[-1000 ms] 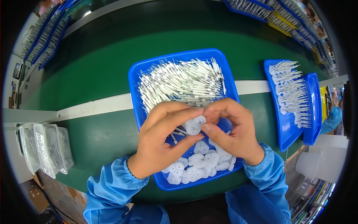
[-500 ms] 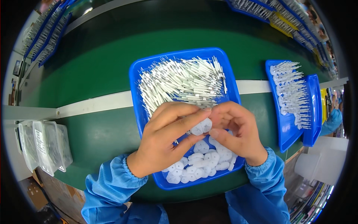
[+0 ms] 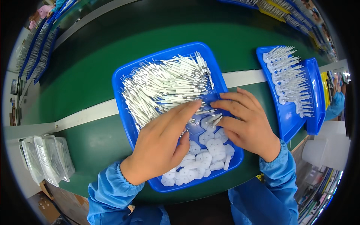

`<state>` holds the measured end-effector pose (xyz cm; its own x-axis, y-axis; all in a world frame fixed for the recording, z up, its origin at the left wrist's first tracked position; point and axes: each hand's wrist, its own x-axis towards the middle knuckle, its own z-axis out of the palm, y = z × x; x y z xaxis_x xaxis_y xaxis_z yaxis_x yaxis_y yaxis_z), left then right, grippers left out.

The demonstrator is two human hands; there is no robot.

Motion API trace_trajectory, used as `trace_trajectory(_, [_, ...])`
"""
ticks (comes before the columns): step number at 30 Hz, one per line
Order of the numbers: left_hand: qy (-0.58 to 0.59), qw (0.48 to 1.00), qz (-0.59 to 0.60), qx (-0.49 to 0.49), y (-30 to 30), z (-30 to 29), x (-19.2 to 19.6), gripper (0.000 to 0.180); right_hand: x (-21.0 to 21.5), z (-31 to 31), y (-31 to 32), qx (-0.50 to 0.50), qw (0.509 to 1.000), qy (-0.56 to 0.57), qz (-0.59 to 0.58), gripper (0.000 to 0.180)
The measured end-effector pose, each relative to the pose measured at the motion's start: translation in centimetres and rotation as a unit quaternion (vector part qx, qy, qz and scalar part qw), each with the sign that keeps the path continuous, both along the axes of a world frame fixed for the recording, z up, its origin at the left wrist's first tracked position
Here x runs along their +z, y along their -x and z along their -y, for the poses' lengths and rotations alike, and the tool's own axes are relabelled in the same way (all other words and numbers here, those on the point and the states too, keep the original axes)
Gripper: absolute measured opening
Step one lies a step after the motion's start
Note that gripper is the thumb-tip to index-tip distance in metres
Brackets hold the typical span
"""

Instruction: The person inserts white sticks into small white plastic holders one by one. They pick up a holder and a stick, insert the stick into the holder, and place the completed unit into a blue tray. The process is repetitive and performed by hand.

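A blue tray [image 3: 120, 98] holds many thin white sticks with metal pin ends [image 3: 168, 78] in its far part, and white scalloped plastic discs [image 3: 195, 165] in its near part. My left hand [image 3: 159, 138] curves over the tray's middle, palm down. Its long fingers lie together and the thumb is bent below them. Small pale tips show by its fingers, but what it grips is hidden. Opposite it, my right hand [image 3: 249, 125] pinches a few short white sticks [image 3: 215, 119] between thumb and fingers, just above the discs.
On the right stands a blue tray [image 3: 290, 125] with rows of discs bearing upright sticks, beside another blue tray [image 3: 317, 101]. Clear plastic boxes [image 3: 48, 157] sit at the left edge. Stacked trays [image 3: 39, 52] fill the far left corner. A white strip [image 3: 88, 115] crosses the green table.
My hands have moved apart; the disc between them is out of sight. My right hand has shifted right and now pinches sticks. The tray appears farther left in view.
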<state>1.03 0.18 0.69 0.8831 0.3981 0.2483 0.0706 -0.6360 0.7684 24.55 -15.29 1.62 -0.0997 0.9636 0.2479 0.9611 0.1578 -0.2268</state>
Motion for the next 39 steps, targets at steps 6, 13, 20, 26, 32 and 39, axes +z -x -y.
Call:
trace_trajectory(6, [-0.036, 0.996, -0.047, -0.064, -1.7, 0.0, 0.1, 0.073, 0.3, -0.3, 0.4, -0.040, 0.996, -0.018, -0.073, 0.021])
trace_trajectory(13, [-0.102, 0.992, -0.051, -0.047, -3.5, -0.9, 0.7, 0.039, -1.1, -0.3, -0.2, -0.048, 0.986, -0.045, -0.153, 0.023])
trace_trajectory(20, [-0.121, 0.985, -0.055, -0.110, -6.5, -1.8, -0.2, 0.024, -1.7, 0.1, -0.5, -0.047, 0.983, -0.066, -0.164, 0.017])
trace_trajectory(26, [-0.077, 0.989, -0.079, -0.095, -6.2, -1.3, 0.6, 0.039, -2.7, 0.5, 0.0, -0.065, 0.976, -0.116, -0.173, 0.013])
trace_trajectory(32, [-0.050, 0.991, -0.116, -0.044, -3.7, -1.0, 3.9, 0.046, 0.1, 10.5, -3.4, -0.214, 0.935, -0.145, -0.244, 0.012])
trace_trajectory(39, [-0.077, 0.985, -0.138, -0.061, -3.3, -2.2, 3.5, 0.032, 0.3, 24.5, -13.4, -0.556, 0.821, -0.096, -0.086, 0.008])
